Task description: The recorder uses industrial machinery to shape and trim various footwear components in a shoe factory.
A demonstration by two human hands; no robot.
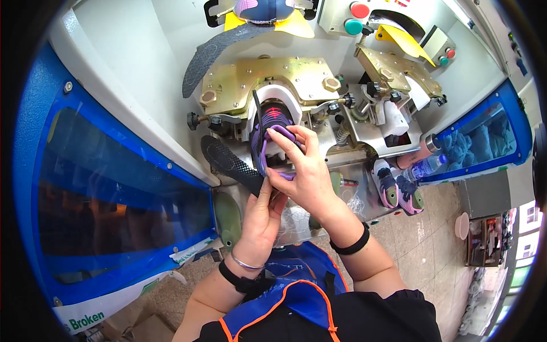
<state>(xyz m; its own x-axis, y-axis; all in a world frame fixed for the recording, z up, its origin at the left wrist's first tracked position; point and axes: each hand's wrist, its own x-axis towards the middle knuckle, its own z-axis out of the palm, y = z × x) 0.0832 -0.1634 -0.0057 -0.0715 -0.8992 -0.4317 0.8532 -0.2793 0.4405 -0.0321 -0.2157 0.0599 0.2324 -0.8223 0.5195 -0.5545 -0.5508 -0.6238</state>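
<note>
A dark shoe upper (256,149) with purple lining and red lacing marks sits toe-first inside a white U-shaped pad (285,97) of the machine. My right hand (307,174) is closed on its purple collar, thumb and fingers pinching the edge around the opening. Just below, my left hand (263,219) pinches the heel end with thumb and fingers, close to my right thumb. From beside my left fingers a dark grey, dotted, sole-shaped piece (225,159) sticks out to the upper left; whether it joins the upper is hidden.
Brass-coloured clamp plates (273,71) with black knobs surround the pad. Another upper (265,10) sits on a form above, near red and green buttons (356,17). At right are sneakers (393,185) and a bottle (427,165). A green sole-shaped plate (228,219) lies left.
</note>
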